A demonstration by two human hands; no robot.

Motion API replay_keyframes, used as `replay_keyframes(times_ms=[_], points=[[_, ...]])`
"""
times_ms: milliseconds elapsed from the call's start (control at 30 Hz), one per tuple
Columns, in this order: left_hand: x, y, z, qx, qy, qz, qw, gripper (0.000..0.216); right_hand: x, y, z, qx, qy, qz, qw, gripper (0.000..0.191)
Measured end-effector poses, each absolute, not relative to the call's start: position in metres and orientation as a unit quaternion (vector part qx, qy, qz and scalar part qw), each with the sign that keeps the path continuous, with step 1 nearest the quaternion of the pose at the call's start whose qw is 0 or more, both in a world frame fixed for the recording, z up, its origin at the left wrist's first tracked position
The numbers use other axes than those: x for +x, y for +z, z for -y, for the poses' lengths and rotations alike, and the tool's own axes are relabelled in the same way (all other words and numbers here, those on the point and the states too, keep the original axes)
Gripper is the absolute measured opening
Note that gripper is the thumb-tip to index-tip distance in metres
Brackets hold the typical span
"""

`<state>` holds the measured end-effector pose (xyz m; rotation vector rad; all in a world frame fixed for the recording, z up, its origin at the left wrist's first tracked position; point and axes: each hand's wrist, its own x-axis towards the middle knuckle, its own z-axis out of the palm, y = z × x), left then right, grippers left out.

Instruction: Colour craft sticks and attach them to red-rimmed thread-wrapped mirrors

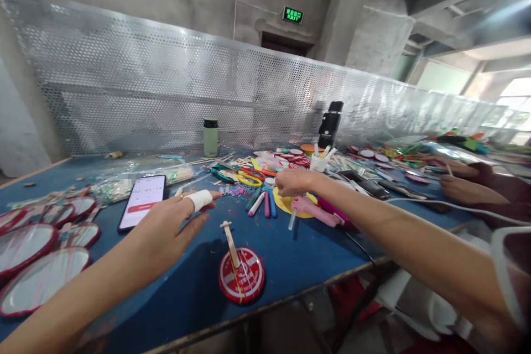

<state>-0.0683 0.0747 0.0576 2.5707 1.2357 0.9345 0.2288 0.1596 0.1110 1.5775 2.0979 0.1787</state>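
My left hand (174, 227) hovers above the blue table (186, 293) with fingers apart, a white bandage on one finger, holding nothing. It is beside a phone (143, 200) with a lit screen. My right hand (292, 181) reaches farther out with its fingers curled, over the coloured markers (262, 203) and yellow scissors (249, 178); what it grips cannot be made out. A red round disc (241, 275) with a wooden stick (230, 242) glued upright on it lies near the front edge between my arms. A pink glue gun (313, 210) lies under my right forearm.
Several red-rimmed round mirrors (39, 279) lie at the left. A green bottle (210, 137) and a black device (331, 123) stand by the perforated metal wall. Craft clutter covers the far table. Another person's hands (464, 188) rest at the right.
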Motion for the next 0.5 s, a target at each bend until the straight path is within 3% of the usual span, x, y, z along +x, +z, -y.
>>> replay_keyframes(times_ms=[200,500], points=[[-0.068,0.059,-0.074,0.854,0.312,-0.412,0.06,0.044,0.231,0.102,-0.153,0.531,0.049,-0.802,0.269,0.024],[-0.07,0.056,-0.078,0.851,0.313,-0.416,0.07,0.042,0.216,0.108,-0.191,0.504,0.101,-0.844,0.156,0.026]])
